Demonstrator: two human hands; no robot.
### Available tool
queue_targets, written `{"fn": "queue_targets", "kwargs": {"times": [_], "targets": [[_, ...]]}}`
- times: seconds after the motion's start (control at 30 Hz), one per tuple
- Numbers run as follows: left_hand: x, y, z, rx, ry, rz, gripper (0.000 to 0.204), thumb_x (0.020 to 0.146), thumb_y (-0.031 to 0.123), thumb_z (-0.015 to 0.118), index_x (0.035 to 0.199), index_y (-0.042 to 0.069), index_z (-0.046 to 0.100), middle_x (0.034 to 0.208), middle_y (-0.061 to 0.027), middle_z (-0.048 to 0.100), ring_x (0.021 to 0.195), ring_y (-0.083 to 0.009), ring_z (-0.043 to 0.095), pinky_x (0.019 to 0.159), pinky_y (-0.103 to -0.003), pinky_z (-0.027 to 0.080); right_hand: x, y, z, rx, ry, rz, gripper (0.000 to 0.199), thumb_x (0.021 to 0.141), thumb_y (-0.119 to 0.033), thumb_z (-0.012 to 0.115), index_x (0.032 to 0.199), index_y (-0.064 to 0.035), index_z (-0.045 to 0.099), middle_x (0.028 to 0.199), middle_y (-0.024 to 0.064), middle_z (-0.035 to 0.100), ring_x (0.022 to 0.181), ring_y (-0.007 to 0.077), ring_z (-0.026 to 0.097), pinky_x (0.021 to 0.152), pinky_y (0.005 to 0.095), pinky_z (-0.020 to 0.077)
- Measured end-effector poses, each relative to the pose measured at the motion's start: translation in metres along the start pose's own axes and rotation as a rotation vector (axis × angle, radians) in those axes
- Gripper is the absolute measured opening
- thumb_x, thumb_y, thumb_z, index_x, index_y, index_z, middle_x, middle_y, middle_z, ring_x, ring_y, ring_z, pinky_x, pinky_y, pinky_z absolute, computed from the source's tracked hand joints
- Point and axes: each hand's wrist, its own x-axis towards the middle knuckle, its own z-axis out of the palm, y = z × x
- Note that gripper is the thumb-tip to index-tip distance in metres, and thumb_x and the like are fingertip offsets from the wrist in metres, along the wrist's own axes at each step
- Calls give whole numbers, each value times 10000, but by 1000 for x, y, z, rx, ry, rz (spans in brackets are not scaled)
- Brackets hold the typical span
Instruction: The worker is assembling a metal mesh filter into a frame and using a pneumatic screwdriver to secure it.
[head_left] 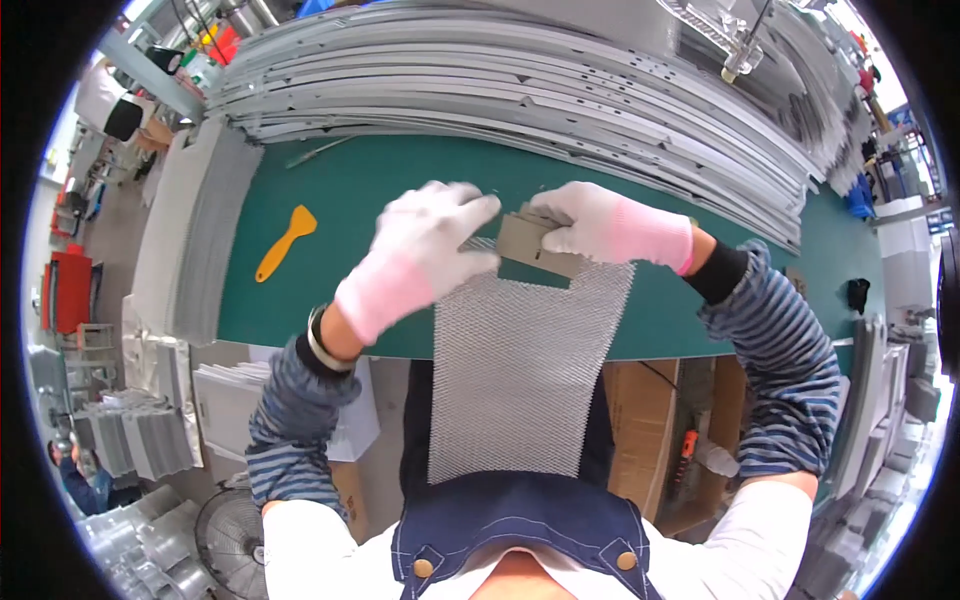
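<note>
A silvery metal mesh sheet with a rectangular notch in its far edge lies over the near table edge and reaches down toward my lap. My right hand, in a white and pink glove, pinches a small flat grey-beige plate at the notch. Beside the notch's left side is my left hand, gloved alike and slightly blurred. Its thumb and forefinger are spread apart near the mesh corner, with nothing visible between them. Whether the left thumb touches the mesh is unclear.
The green tabletop holds a yellow scraper and a thin screwdriver-like tool at the left. Long grey metal strips are stacked along the back. Grey panels stand at the left edge. A cardboard box sits below.
</note>
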Motion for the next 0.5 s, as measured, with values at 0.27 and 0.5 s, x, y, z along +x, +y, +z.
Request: {"fn": "queue_targets", "kwargs": {"times": [0.27, 0.5], "targets": [[20, -14, 8, -695, -843, -542, 189, 813, 159, 697, 919, 7, 728, 639, -41, 629, 562, -93, 556, 547, -250, 466, -21, 0, 13, 22, 120, 46, 303, 867, -92, 563, 1155, 2, 584, 947, 174, 668, 825, 276, 661, 725, 365, 519], [23, -15, -1, -717, -774, -537, 191, 797, 116, 694, 945, 4, 738, 662, -57, 652, 593, -107, 568, 587, -258, 481, -14, -2, 26, -149, -3, -11, 337, 843, -182, 626, 1123, -6, 562, 953, 197, 663, 862, 341, 665, 739, 412, 521]]}}
